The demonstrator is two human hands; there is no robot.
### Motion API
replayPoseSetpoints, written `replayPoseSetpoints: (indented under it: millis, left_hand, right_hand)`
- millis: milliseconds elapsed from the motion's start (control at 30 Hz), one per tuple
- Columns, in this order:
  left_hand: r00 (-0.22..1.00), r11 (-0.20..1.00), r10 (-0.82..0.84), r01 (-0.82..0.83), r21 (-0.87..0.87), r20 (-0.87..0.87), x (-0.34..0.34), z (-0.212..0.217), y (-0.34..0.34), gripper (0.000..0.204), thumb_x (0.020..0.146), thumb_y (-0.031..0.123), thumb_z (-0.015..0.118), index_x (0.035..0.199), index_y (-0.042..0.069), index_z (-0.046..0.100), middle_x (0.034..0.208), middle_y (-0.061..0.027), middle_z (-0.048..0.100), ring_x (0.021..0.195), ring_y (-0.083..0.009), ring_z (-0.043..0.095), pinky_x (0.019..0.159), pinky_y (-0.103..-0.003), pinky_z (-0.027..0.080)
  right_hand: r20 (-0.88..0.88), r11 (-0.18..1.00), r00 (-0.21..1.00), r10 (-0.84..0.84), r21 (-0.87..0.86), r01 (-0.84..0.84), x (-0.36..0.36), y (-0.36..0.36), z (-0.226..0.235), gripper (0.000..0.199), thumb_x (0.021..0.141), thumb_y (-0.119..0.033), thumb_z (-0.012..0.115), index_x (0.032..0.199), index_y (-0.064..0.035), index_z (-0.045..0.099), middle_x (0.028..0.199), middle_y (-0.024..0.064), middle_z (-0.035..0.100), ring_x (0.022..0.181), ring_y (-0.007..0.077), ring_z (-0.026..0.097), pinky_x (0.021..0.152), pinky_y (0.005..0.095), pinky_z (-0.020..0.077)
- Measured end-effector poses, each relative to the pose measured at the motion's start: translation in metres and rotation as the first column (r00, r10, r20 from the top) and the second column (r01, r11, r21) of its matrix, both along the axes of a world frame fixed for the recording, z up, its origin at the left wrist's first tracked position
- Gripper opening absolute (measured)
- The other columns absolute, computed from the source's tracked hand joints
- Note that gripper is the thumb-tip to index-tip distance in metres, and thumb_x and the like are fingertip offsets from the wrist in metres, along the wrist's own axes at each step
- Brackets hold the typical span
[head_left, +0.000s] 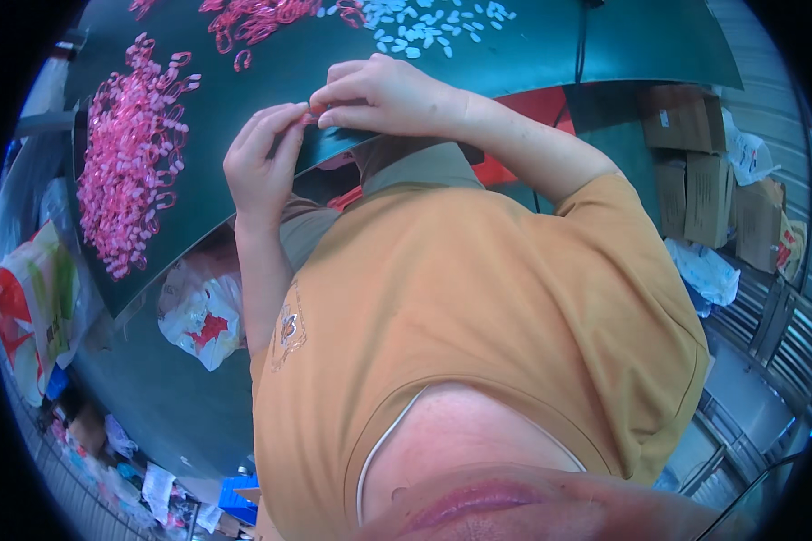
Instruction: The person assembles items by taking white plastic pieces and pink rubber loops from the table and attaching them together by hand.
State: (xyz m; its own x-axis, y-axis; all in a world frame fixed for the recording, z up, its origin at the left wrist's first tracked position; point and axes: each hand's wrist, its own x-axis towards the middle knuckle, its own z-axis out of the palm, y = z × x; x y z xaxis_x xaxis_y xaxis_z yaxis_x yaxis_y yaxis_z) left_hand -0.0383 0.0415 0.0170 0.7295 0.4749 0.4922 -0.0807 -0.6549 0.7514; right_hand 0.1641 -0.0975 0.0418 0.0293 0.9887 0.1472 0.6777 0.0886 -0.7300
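Both my hands meet just above the near edge of the dark green table (pixel 216 99). My left hand (pixel 266 162) is closed in a pinch on a small pink piece (pixel 310 118), mostly hidden by the fingertips. My right hand (pixel 383 97) is closed too, its thumb and fingertips pressed at the same piece from the other side. At the left of the table lies a large heap of pink plastic loops with pale pink ends (pixel 131 162). Farther off are loose pink loops (pixel 257 20) and, to their right, scattered small pale oval pieces (pixel 424 25).
A dark cable (pixel 582 45) runs across the table at the right. Cardboard boxes (pixel 686 117) are stacked beyond its right side. A white plastic bag with red (pixel 206 311) hangs below the table edge, and another printed bag (pixel 36 307) is at the far left.
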Motion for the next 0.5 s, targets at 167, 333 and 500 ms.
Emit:
replayPoseSetpoints:
  millis: [167,333,500]
  left_hand:
    - [0.995,0.983,-0.013,0.032,0.182,-0.103,0.008,-0.004,-0.012,0.016,0.093,-0.002,0.079,0.108,0.003,0.08,0.105,-0.0125,0.08,0.095,-0.0261,0.078,0.084,-0.036,0.061]
    - [0.994,0.967,0.034,-0.005,0.253,-0.108,0.009,-0.003,-0.013,0.015,0.091,-0.001,0.079,0.105,0.004,0.079,0.102,-0.0103,0.08,0.091,-0.0269,0.078,0.082,-0.037,0.06]
    - [0.994,0.978,0.016,0.007,0.209,-0.109,0.008,-0.005,-0.012,0.017,0.095,-0.004,0.077,0.11,0.001,0.078,0.104,-0.0124,0.079,0.092,-0.0241,0.077,0.08,-0.034,0.06]
  right_hand:
    - [0.471,0.978,0.869,-0.149,0.201,0.059,-0.01,-0.03,-0.018,0.015,0.101,-0.032,0.077,0.106,-0.0179,0.079,0.098,-0.0002,0.069,0.098,0.0193,0.072,0.086,0.0393,0.0464]
    - [0.48,0.973,0.852,-0.21,0.185,0.136,0.022,-0.06,-0.012,0.014,0.099,-0.029,0.078,0.103,-0.0159,0.08,0.095,0.0007,0.07,0.096,0.021,0.072,0.084,0.0394,0.0492]
    - [0.499,0.929,0.784,-0.369,0.203,0.308,0.071,-0.055,-0.004,0.015,0.099,-0.03,0.075,0.103,-0.0186,0.083,0.096,0.001,0.074,0.092,0.0219,0.076,0.084,0.0428,0.0559]
